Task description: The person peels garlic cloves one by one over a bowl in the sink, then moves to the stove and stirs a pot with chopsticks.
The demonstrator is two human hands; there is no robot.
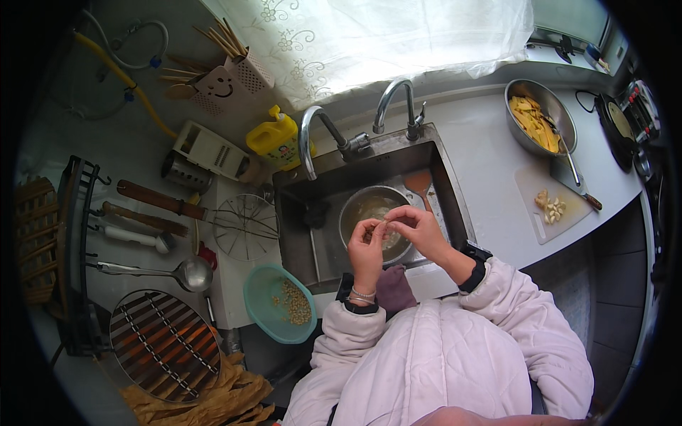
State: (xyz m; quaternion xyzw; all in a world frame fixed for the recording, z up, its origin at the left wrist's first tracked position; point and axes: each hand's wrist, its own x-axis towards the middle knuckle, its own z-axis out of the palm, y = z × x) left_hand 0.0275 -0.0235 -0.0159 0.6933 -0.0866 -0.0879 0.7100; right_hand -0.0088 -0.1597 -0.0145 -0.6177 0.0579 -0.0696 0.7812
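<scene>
My left hand (pixel 367 239) and my right hand (pixel 418 229) meet fingertip to fingertip above a metal pot (pixel 349 206) standing in the sink (pixel 327 194). A tiny pale piece seems pinched between them, too small to name. Some brownish bits show inside the curl of my left fingers. Cloudy liquid fills part of the pot, and my hands hide much of its contents. To the left of my left wrist, a pale green plastic bowl (pixel 261 290) holds many small beige kernels or beans, gathered on its right side.
Two chrome faucets (pixel 325 125) arch over the sink's back edge. An orange spatula (pixel 418 182) lies in the sink. On the right counter, garlic cloves (pixel 554 211) and ginger share a cutting board (pixel 525 186) beside a cleaver (pixel 567 178) and a steel bowl (pixel 567 120) of yellow slices.
</scene>
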